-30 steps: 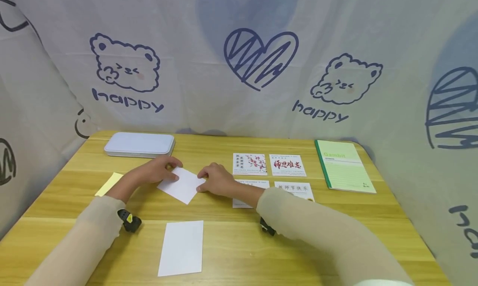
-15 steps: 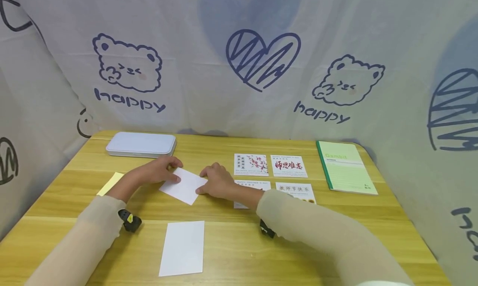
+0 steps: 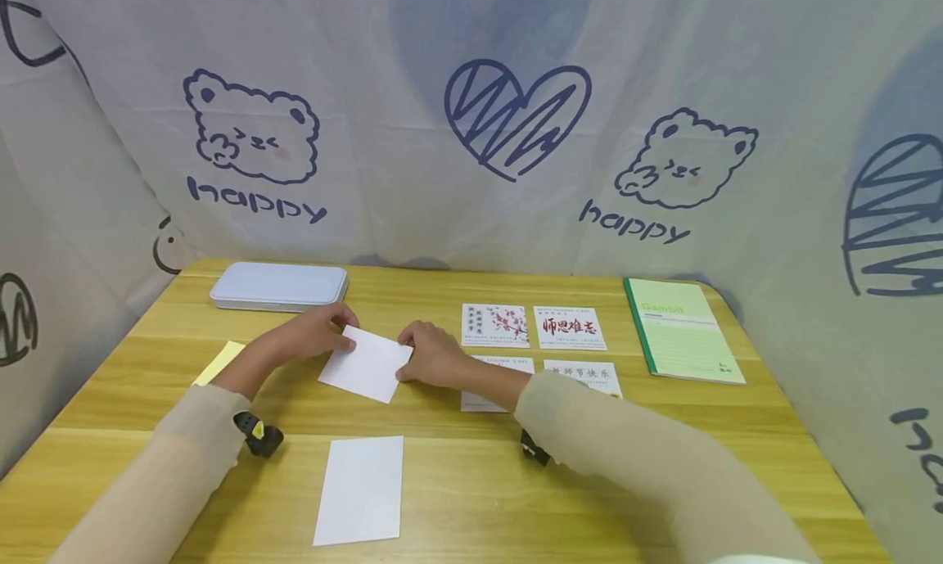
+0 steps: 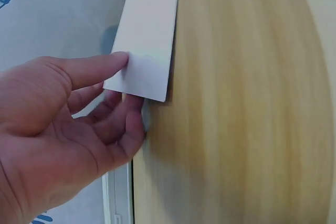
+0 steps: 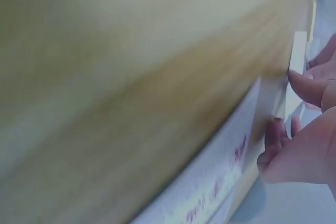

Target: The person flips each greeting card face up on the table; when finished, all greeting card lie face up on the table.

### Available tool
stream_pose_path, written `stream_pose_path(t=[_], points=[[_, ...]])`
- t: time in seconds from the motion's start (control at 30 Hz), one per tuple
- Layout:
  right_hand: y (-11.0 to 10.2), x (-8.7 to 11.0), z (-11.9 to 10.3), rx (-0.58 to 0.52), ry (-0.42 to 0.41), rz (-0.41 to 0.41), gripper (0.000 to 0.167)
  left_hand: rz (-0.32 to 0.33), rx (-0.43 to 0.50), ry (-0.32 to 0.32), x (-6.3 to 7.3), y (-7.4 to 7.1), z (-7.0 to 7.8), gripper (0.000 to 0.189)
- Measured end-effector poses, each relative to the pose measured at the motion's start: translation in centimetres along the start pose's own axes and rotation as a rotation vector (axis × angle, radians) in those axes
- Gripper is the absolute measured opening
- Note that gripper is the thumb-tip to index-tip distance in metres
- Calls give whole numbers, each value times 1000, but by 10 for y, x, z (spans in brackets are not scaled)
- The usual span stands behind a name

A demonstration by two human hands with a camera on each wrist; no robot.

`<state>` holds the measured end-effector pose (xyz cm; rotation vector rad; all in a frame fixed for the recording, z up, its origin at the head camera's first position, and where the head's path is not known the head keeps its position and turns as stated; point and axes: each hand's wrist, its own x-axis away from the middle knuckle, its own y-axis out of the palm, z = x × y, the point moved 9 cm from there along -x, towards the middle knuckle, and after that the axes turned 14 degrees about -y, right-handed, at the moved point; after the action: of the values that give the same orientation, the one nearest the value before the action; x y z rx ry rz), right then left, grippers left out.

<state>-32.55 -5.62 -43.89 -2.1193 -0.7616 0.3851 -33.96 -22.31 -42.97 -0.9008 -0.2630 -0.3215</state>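
Observation:
Between both hands is a small white card (image 3: 366, 366), its plain face up, near the middle of the table. My left hand (image 3: 317, 333) pinches its left end; in the left wrist view the thumb (image 4: 100, 69) lies on top and the fingers are curled underneath. At the opposite end my right hand (image 3: 435, 355) pinches the card's edge, as the right wrist view also shows with the thumb (image 5: 310, 88) on one face. Closer to the front, a larger blank white rectangle of paper (image 3: 358, 490) lies flat on the wooden table (image 3: 471, 482).
Several printed cards (image 3: 570, 328) lie in two rows right of centre, partly under the right forearm. A green-spined notebook (image 3: 685, 328) rests at the right, a white flat case (image 3: 278, 284) at the back left. Yellow paper (image 3: 218, 362) shows beside the left forearm.
The card has turned slightly counterclockwise and shifted a little to the right between the hands. The right hand has moved slightly right with it; the left stays nearly in place.

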Motion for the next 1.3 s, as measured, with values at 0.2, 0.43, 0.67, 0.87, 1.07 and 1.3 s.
stream_pose_path(t=[0.2,0.43,0.67,0.87,1.07,1.3], points=[[-18,5,9,-252,-29,17,44,13,168,-58,3,-3,-1,32],[-49,23,15,-428,-94,100,36,24,329,-5,13,2,23,38],[-78,56,21,-405,-130,120,33,14,408,53,29,20,56,34],[-96,88,31,-355,-93,118,29,-4,469,81,36,40,82,34],[-108,117,45,-372,-33,159,27,-16,507,99,40,54,105,33],[-116,138,52,-376,-43,215,23,-45,527,135,40,63,123,32]])
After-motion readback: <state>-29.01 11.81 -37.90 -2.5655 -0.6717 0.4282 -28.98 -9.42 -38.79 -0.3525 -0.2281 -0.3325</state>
